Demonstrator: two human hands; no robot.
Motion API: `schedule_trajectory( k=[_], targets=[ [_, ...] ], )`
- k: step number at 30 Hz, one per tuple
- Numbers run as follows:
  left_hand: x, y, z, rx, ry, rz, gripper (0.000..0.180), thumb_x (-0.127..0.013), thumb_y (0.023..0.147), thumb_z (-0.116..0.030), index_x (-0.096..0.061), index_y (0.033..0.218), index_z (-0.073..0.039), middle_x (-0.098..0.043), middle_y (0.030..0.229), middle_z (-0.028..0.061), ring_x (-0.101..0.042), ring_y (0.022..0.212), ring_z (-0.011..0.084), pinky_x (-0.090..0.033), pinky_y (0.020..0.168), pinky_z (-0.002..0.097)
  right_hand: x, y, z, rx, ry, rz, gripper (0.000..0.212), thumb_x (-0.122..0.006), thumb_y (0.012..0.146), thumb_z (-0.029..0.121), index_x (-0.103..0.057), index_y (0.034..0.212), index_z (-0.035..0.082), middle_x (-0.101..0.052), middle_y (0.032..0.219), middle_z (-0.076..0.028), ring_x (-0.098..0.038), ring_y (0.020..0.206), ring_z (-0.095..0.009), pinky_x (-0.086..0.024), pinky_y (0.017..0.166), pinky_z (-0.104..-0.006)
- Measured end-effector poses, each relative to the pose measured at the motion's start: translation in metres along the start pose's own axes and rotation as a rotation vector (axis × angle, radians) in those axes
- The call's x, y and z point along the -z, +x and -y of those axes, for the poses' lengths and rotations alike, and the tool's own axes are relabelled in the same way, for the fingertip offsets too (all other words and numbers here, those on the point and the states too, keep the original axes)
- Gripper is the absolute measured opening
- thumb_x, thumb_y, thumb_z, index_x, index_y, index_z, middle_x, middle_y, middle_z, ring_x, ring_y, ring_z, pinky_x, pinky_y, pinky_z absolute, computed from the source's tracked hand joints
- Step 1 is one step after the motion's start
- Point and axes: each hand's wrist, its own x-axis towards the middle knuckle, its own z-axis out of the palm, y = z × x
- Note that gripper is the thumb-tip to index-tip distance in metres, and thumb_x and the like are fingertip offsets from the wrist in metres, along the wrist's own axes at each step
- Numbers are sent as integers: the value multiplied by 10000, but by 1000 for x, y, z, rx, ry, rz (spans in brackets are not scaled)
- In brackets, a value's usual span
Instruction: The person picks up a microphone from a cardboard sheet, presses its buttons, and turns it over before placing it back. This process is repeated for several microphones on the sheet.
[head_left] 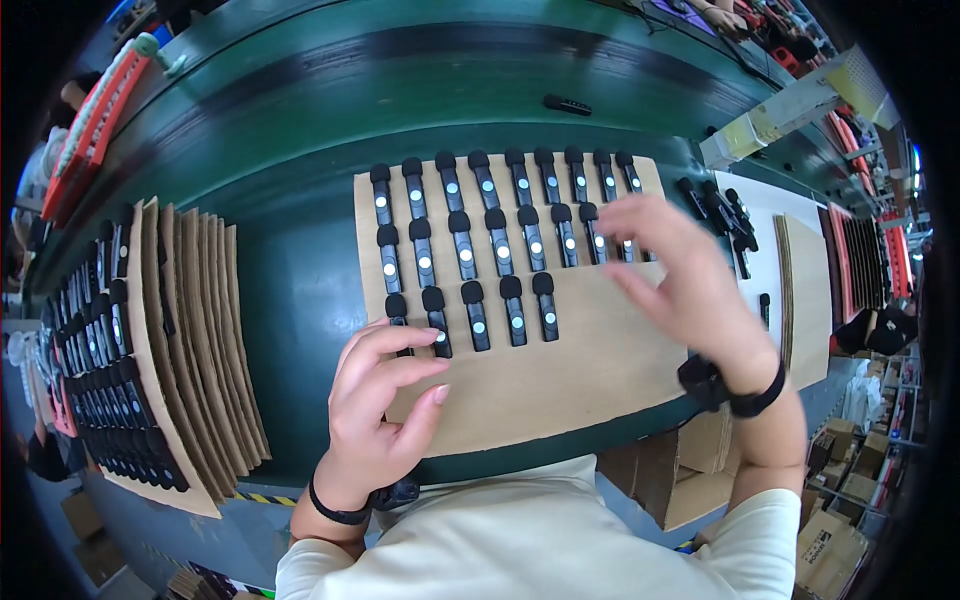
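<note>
Small black microphones [463, 247] with foam tops and round pale stickers lie in three rows on a flat cardboard sheet [560, 390]. The lowest row is shorter, ending with a microphone [545, 308] near the middle of the sheet. My left hand [385, 400] hovers at that row's left end, fingers curled but apart, partly covering the first microphone [397, 318]. Nothing shows between its thumb and fingers. Above the right part of the sheet is my right hand [680, 270], thumb and fingers spread, holding nothing visible. It partly hides the right end of the middle row.
On the left, a stack of cardboard sheets [205, 330] stands beside more microphones [110, 390]. Loose microphones [722, 212] lie to the right, by a cardboard stack [800, 290]. A single one [568, 104] rests farther back on the green surface [390, 85]. A metal post [770, 125] rises at right.
</note>
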Motion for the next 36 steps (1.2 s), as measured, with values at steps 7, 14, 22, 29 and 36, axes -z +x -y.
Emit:
schedule_trajectory(
  k=[7, 14, 22, 29, 36],
  targets=[
    [3, 0, 3, 65, -51, -25, 126, -672, 778, -14, -663, 904, -12, -649, 1062, 155, -606, 1031, 285, -404, 1035, 480, 18, 105, -78, -194, -150, 84, 197, -663, 862, 101, -612, 1032, 15, -659, 885, -94, -625, 808, -194, -502, 735, -308],
    [4, 1, 7, 92, -78, -47, 117, -660, 781, 1, -663, 898, -11, -651, 1056, 151, -611, 1025, 277, -404, 1035, 475, -15, 178, -130, -202, -469, 270, 238, -696, 840, 187, -635, 1007, 28, -684, 965, -138, -653, 922, -297, -516, 783, -391],
    [6, 2, 9, 108, -79, -57, 120, -660, 775, 9, -662, 894, -10, -653, 1053, 151, -617, 1018, 275, -405, 1033, 469, -30, 191, -125, -247, -502, 387, 230, -723, 813, 194, -651, 973, 46, -690, 970, -144, -652, 952, -329, -519, 799, -410],
    [7, -1, 6, 79, -75, -64, 159, -675, 775, -8, -661, 933, 1, -652, 1056, 154, -617, 1022, 278, -402, 1034, 466, -10, 127, -41, -83, 75, 164, 165, -672, 818, 38, -612, 968, 7, -634, 847, -88, -613, 797, -198, -501, 729, -315],
    [-3, 6, -16, 55, -219, -35, 405, -757, 741, -31, -636, 1128, -28, -666, 1056, 127, -629, 956, 283, -426, 991, 474, -26, 1, 48, 187, 436, 149, 308, -765, 730, -7, -656, 1016, 29, -637, 902, -80, -601, 817, -208, -475, 768, -314]
  ],
)
